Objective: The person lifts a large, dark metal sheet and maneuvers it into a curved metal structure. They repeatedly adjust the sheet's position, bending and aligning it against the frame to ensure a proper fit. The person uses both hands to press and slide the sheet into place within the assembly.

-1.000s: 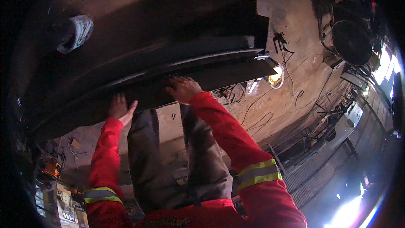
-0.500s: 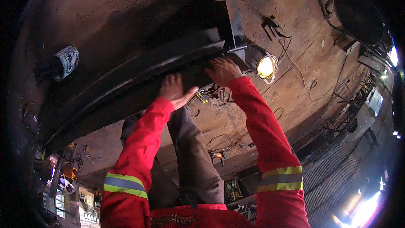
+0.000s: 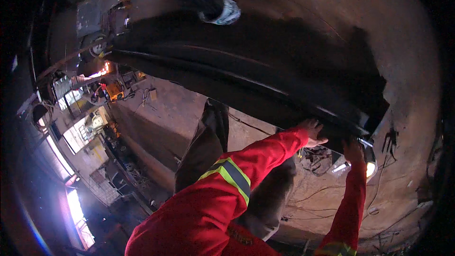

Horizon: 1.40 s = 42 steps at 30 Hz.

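A long dark metal beam [image 3: 237, 83] with a raised lengthwise ridge runs across the view from far left to the right. My left hand [image 3: 311, 132] lies on its near edge, fingers stretched out and thumb apart. Close to the beam's right end, my right hand [image 3: 353, 151] rests on the same edge with fingers extended, its tips partly lost in shadow. Neither hand is wrapped round anything. A lit work lamp [image 3: 371, 169] sits just beside my right hand, partly hidden by it.
A pale bag or container [image 3: 227, 12] with dark contents lies beyond the beam. Cables [image 3: 318, 161] are strewn on the rusty brown surface near my hands. At the left are an orange machine [image 3: 114, 91], railings and bright openings. My legs [image 3: 201, 147] are below the beam.
My view has swung to the left, so the beam, lamp and hands now appear farther right. Both hands stay on the beam's near edge.
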Each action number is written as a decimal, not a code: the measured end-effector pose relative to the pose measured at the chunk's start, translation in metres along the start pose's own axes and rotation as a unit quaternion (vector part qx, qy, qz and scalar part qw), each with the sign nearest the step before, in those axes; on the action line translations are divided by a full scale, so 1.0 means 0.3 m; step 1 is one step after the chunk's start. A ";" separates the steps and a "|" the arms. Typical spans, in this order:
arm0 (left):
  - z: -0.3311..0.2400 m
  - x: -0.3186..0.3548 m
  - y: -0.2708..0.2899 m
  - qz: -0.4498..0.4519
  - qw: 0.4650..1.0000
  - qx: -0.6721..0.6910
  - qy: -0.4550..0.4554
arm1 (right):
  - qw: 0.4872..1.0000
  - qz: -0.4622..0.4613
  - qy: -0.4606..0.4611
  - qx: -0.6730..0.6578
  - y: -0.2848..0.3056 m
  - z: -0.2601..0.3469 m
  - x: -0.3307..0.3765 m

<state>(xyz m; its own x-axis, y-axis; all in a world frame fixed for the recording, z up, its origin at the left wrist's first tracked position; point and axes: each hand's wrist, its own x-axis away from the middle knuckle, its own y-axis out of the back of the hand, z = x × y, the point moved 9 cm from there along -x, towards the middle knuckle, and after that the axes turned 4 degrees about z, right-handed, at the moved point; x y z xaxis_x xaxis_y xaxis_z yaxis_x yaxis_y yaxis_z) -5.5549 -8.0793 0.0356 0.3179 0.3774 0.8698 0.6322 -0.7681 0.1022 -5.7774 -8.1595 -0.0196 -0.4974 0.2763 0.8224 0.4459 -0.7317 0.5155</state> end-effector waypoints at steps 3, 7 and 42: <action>0.289 0.160 0.048 -0.026 0.999 0.014 0.035 | 0.999 0.020 0.027 0.000 -0.031 0.183 -0.129; 0.693 0.347 0.133 -0.042 0.997 -0.016 0.068 | 0.993 0.028 0.066 -0.097 -0.052 0.531 -0.275; 3.646 2.776 0.195 -0.668 0.610 0.387 0.178 | 0.995 0.026 0.078 0.050 0.575 4.031 -1.086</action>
<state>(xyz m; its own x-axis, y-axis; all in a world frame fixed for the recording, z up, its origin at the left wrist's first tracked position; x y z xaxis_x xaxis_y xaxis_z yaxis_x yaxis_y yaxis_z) -4.4804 -7.2442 0.2379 -0.9331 0.1568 0.3235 0.3469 0.6293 0.6954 -4.6386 -7.6223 0.0926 -0.5777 0.1341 0.8052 0.5424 -0.6741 0.5014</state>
